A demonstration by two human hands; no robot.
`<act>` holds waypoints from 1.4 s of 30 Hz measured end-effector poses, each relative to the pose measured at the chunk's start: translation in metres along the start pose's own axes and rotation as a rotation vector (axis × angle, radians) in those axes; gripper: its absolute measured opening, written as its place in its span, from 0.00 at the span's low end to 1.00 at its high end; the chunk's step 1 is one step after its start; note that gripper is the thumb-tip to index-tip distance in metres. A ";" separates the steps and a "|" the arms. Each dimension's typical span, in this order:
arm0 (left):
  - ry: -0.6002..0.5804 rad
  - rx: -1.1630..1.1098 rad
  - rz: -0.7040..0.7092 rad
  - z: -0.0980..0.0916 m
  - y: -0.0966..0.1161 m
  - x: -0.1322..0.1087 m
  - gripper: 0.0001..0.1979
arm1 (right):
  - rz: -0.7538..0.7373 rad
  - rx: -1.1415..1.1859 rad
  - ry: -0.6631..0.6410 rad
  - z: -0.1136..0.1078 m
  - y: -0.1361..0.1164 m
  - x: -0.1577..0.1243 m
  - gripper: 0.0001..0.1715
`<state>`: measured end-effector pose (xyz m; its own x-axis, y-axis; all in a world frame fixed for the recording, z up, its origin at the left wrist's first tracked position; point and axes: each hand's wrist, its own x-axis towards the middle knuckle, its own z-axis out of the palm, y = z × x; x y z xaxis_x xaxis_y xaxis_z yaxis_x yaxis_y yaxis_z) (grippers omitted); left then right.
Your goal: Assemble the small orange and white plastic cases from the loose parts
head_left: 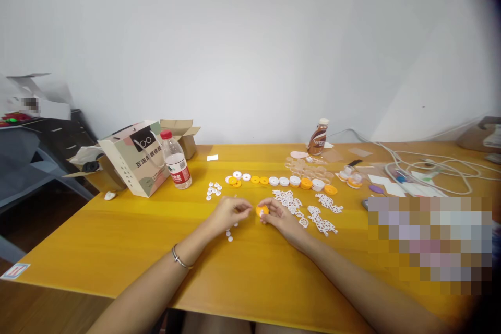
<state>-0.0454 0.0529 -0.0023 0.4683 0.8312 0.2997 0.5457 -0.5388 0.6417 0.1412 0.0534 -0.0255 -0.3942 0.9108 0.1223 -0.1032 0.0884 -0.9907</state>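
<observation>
My right hand pinches an orange disc, likely to steady it; left hand at its nine o'clock, can't tell if holding.

Clock from the hands: 2 bare hands, L hand and R hand, w/ 1 orange disc at the R; 1 red-capped water btl, 1 paper bag, both 10 o'clock; 1 brown Nescafé btl, 1 o'clock; approx. 9 white knobs, 10 o'clock; disc row, 11 to 2 o'clock, approx. 12 spots, stacks uncountable; white lattice pcs, 3 o'clock, too overlapped to count.
</observation>
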 end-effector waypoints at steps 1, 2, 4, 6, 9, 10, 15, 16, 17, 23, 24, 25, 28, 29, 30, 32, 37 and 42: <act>0.027 -0.052 -0.021 0.000 0.000 0.001 0.10 | 0.004 -0.003 -0.013 0.000 -0.001 -0.001 0.12; 0.050 -0.085 -0.033 0.001 0.000 0.001 0.10 | 0.004 -0.003 -0.026 0.001 -0.001 -0.001 0.11; 0.083 -0.120 -0.040 0.001 0.002 0.001 0.10 | 0.007 0.004 -0.059 0.001 -0.002 -0.002 0.12; 0.108 -0.148 -0.054 0.001 0.004 0.001 0.11 | 0.009 0.019 -0.072 0.002 -0.001 -0.003 0.15; 0.142 -0.163 -0.057 0.001 0.009 0.000 0.11 | 0.020 0.019 -0.051 0.003 0.001 -0.004 0.16; 0.143 -0.160 -0.039 0.002 0.011 0.000 0.09 | 0.027 0.018 -0.046 0.004 0.002 -0.005 0.16; 0.144 -0.186 0.027 0.011 0.011 0.002 0.05 | 0.053 0.004 -0.053 0.007 0.002 -0.005 0.17; 0.151 -0.189 0.013 0.013 0.010 0.003 0.05 | 0.054 -0.004 -0.046 0.007 0.002 -0.006 0.17; 0.154 -0.189 -0.003 0.014 0.009 0.003 0.05 | 0.055 -0.011 -0.042 0.008 0.002 -0.006 0.17; 0.121 -0.142 -0.046 0.016 0.009 0.003 0.04 | 0.029 -0.039 -0.044 0.009 0.004 -0.005 0.16; 0.123 -0.133 -0.046 0.016 0.010 0.002 0.04 | 0.018 -0.042 -0.038 0.009 0.005 -0.005 0.16; 0.127 -0.128 -0.045 0.016 0.011 0.002 0.04 | 0.008 -0.047 -0.031 0.010 0.005 -0.005 0.16; 0.133 -0.139 -0.056 0.016 0.013 0.002 0.03 | -0.004 -0.061 -0.010 0.010 0.007 -0.004 0.17; 0.134 -0.151 -0.065 0.016 0.013 0.002 0.03 | -0.005 -0.063 -0.007 0.010 0.007 -0.004 0.17; 0.134 -0.167 -0.073 0.017 0.013 0.002 0.04 | -0.006 -0.064 -0.006 0.010 0.008 -0.004 0.17; 0.135 -0.197 -0.081 0.017 0.012 0.002 0.04 | -0.011 -0.059 -0.019 0.010 0.009 -0.004 0.16; 0.137 -0.201 -0.117 0.021 0.008 0.001 0.05 | -0.018 -0.065 -0.017 0.010 0.007 -0.005 0.15; 0.160 -0.288 -0.168 0.023 0.007 0.001 0.08 | 0.001 -0.019 -0.047 0.011 0.002 -0.006 0.17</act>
<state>-0.0248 0.0463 -0.0139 0.2621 0.9279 0.2651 0.3772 -0.3514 0.8569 0.1336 0.0437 -0.0277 -0.4370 0.8910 0.1233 -0.0858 0.0952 -0.9918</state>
